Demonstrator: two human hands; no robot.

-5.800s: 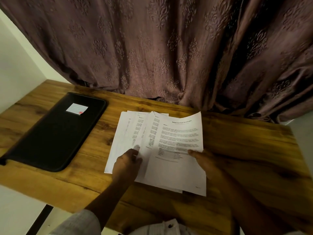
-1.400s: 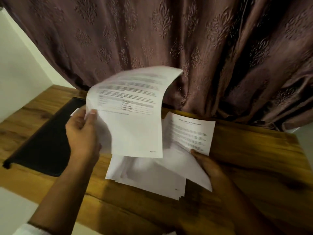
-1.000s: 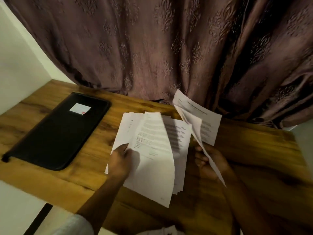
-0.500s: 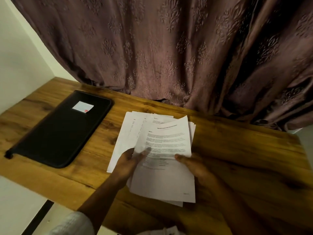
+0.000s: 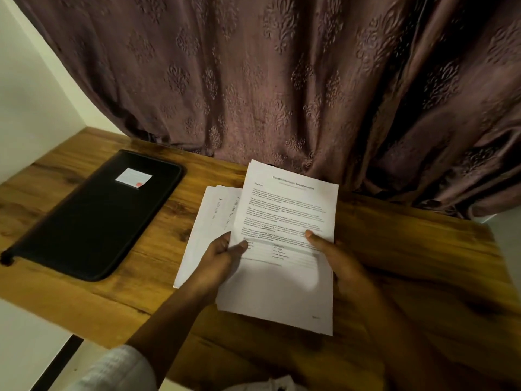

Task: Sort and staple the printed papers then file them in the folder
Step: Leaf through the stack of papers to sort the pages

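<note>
Hands hold the top printed page [image 5: 284, 210] by both sides. The left hand [image 5: 220, 258] pinches its left edge and the right hand [image 5: 341, 263] pinches its right edge, thumbs on top. Under it, more papers [image 5: 210, 221] lie on the wooden bench [image 5: 423, 266]. The black folder [image 5: 93, 221] lies shut, off to the left. A purple curtain [image 5: 282, 80] hangs behind.
</note>
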